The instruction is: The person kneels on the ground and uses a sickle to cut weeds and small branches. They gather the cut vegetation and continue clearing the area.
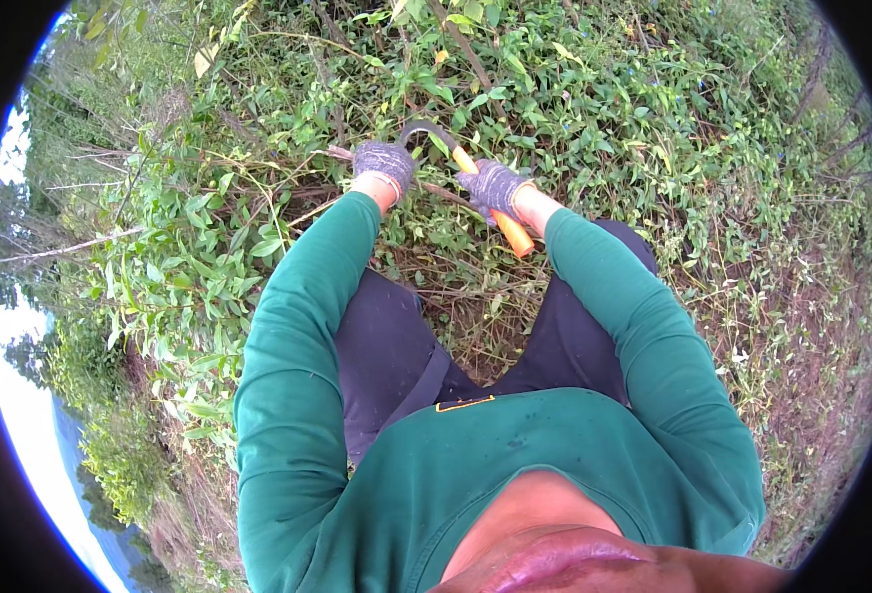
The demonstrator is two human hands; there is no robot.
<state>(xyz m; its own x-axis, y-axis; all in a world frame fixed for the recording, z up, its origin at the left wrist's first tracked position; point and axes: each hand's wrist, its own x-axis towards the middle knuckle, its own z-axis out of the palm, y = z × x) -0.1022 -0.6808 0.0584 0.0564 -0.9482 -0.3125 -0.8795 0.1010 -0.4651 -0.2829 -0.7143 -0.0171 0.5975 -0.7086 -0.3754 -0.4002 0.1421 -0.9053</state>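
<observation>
My right hand (pixel 495 188), in a grey knit glove, is wrapped around the orange handle of a sickle (pixel 515 235). The sickle's dark curved blade (pixel 428 127) arches leftward, and its tip end drops close beside my left hand (pixel 384 164). That hand wears a matching glove and is closed on a woody stem (pixel 446 194), which shows on both sides of the fist; the fingers are partly hidden. Leafy green vines (pixel 456 94) surround both hands.
Dense undergrowth (pixel 594 109) spreads ahead and to the right. A bare pale branch (pixel 70 247) juts in from the left. Cut or dry stems (pixel 485 306) lie between my dark-trousered legs. Thinner, drier ground cover (pixel 801 395) lies at the right.
</observation>
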